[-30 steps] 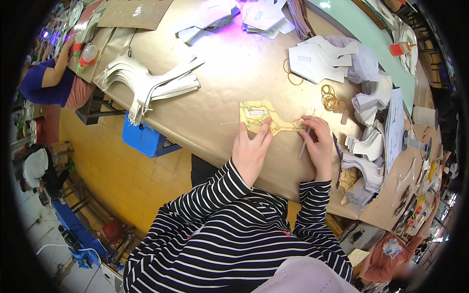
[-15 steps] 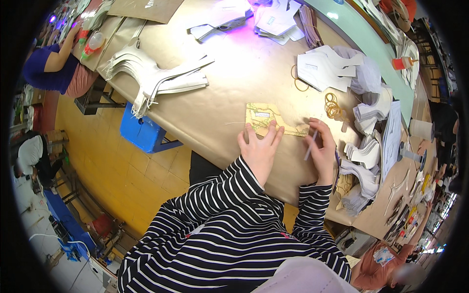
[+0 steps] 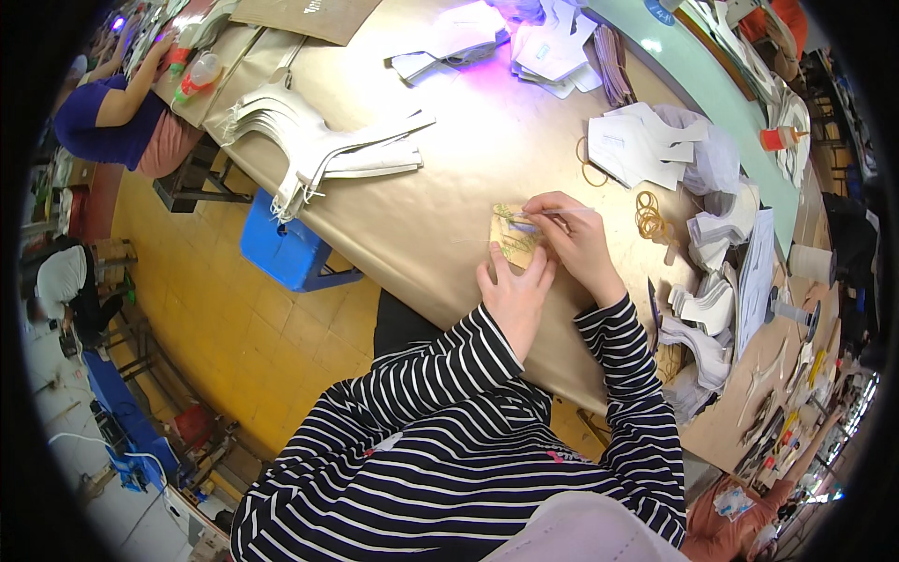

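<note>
At the yellow piece, left hand lies splayed, right hand pinching a slim stick.

A glossy brown tabletop spreads across the middle, white light glaring on it beside a violet patch; a blue stool stands at its edge; yellow tiles cover the floor.
</note>
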The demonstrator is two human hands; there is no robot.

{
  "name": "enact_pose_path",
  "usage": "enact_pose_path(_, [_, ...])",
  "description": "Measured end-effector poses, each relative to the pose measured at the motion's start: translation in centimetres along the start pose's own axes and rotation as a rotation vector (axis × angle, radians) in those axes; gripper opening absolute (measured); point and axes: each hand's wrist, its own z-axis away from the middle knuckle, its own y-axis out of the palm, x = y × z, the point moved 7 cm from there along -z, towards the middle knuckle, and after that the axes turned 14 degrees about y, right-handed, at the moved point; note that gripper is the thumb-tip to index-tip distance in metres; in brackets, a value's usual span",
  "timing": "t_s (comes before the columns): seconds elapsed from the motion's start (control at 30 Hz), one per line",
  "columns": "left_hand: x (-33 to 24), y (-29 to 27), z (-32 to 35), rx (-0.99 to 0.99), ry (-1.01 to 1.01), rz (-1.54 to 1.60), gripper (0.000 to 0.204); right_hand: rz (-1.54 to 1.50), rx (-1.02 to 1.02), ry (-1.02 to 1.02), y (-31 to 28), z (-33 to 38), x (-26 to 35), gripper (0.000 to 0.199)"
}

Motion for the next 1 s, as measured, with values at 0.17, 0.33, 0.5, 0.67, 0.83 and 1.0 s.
enact_pose_path(0.17, [0.3, -0.5, 0.0, -0.036, -0.016, 0.051, 0.045, -0.051, 0.025, 0.055, 1.6, -0.8, -1.5, 0.011])
enact_pose_path(0.33, [0.2, -0.5, 0.0, 0.012, -0.008, 0.065, 0.042, 0.055, 0.035, -0.063, 2.1, -0.9, -0.6, 0.014])
enact_pose_path(0.5, [0.3, -0.3, 0.0, 0.06, 0.003, 0.097, 0.04, 0.217, 0.059, -0.231, 3.0, -0.8, 0.7, 0.019])
enact_pose_path(0.67, [0.2, -0.2, 0.0, 0.05, -0.005, 0.109, 0.04, 0.285, 0.036, -0.281, 2.6, -0.4, 0.9, 0.021])
enact_pose_path(0.83, [0.3, -0.5, 0.0, 0.026, -0.018, 0.083, 0.046, 0.236, 0.015, -0.127, 1.3, -0.2, -0.3, 0.022])
enact_pose_path(1.0, [0.3, -0.7, -0.1, 0.013, -0.014, 0.07, 0.049, 0.166, 0.001, -0.049, 0.7, 0.0, -0.9, 0.02])
